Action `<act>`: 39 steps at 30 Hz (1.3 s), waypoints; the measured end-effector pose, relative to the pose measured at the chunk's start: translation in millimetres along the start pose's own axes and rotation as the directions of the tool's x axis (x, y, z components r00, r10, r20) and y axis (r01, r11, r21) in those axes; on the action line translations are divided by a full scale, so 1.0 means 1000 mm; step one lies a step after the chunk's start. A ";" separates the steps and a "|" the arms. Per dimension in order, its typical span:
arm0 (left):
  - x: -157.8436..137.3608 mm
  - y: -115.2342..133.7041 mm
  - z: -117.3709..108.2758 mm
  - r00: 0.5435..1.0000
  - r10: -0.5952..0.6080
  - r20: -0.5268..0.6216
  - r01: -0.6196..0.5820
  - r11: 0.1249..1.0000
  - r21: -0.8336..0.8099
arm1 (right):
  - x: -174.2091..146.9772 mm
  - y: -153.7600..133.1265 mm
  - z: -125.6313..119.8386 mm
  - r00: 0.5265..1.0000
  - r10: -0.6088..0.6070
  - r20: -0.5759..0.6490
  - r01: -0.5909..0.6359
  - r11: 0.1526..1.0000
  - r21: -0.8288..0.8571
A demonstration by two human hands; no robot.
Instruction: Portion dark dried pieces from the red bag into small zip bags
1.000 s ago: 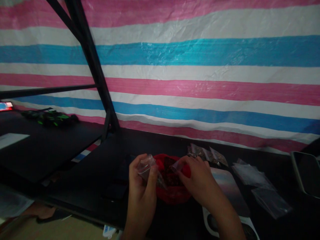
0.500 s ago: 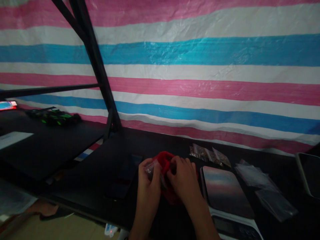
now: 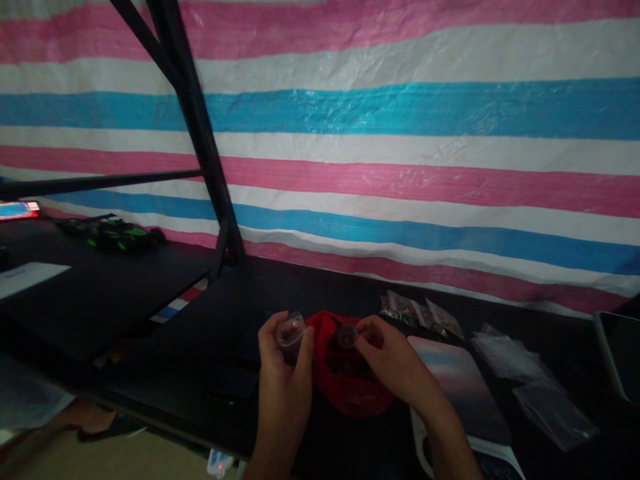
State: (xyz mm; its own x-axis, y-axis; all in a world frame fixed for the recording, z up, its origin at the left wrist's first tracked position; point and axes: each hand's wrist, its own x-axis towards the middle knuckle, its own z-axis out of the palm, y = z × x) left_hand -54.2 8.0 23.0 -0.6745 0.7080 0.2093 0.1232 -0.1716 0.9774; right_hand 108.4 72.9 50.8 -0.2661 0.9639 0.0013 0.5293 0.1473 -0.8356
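My left hand (image 3: 285, 363) is curled round a small clear plastic bag (image 3: 291, 330), whose mouth gapes upward between thumb and fingers. Just right of it a red bag (image 3: 357, 400) stands with its top spread, and dark brownish bits (image 3: 347, 365) lie inside. Over that opening my right hand (image 3: 383, 350) pinches the edge of a small round clear scoop or cup (image 3: 347, 335); its exact kind is hard to make out. The digital scale (image 3: 457, 380) sits under and beyond my right forearm, partly covered by it.
Behind the scale lie several filled zip bags (image 3: 420, 313). Flat clear bags (image 3: 530, 373) are stacked to its right, near a grey-edged device (image 3: 620, 353). A dark phone-like slab (image 3: 240, 373) lies left. A black metal post (image 3: 200, 133) rises there, with a green-black toy car (image 3: 120, 235) beyond.
My hands have moved apart. The right one has come up and right with the round clear piece now visible, uncovering the red bag's opening. The clear bag in my left hand has shifted left.
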 end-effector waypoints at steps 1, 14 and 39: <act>-0.002 0.001 0.000 0.998 0.042 0.046 -0.043 0.999 0.032 | -0.001 0.000 -0.004 1.000 -0.017 -0.010 0.017 0.999 0.027; -0.014 -0.014 0.016 0.929 0.058 0.366 -0.122 0.981 0.152 | -0.028 -0.036 -0.015 0.902 -0.394 -0.176 0.354 0.908 -0.223; 0.004 -0.013 0.020 0.993 -0.111 0.029 0.090 0.910 0.404 | 0.002 -0.007 0.031 0.950 -0.041 -0.309 -0.176 0.748 -0.640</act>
State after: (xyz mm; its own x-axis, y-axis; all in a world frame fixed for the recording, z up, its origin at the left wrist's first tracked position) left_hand -44.2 26.7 12.1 -0.6627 0.7421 0.1006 0.3457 0.1840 0.9201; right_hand 79.5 66.6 39.6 -0.0257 0.9783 0.2056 0.9582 0.0827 -0.2740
